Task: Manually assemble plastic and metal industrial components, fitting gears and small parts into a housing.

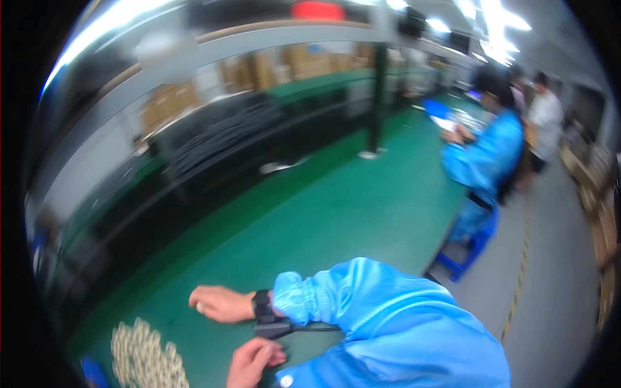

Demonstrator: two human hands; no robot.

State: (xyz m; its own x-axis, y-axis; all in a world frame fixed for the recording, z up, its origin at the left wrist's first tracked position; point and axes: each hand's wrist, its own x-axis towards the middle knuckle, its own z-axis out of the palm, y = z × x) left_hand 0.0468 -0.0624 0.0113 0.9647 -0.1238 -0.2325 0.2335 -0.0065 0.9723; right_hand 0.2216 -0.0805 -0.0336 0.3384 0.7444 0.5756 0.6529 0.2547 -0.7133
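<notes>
My right hand (223,304), with a black band (263,305) at its wrist, reaches over the green tabletop (291,239). Its fingers are closed, and a small pale spot shows at the fingertips, too blurred to name. Nearer to me, my left hand (254,363) is curled with the thumb against the fingers; whatever it may hold is hidden. A heap of small cream-coloured parts (145,355) lies left of both hands. Just below the right wrist, a black wedge-shaped object (273,329) with a dark cable rests on the table.
At the lower left is a blue object (94,372), partly cut off. A dark post (376,97) stands on the table under a long shelf (284,33). Cardboard boxes (310,63) stand behind. To the right, a co-worker in blue (488,152) sits near a blue stool (462,258).
</notes>
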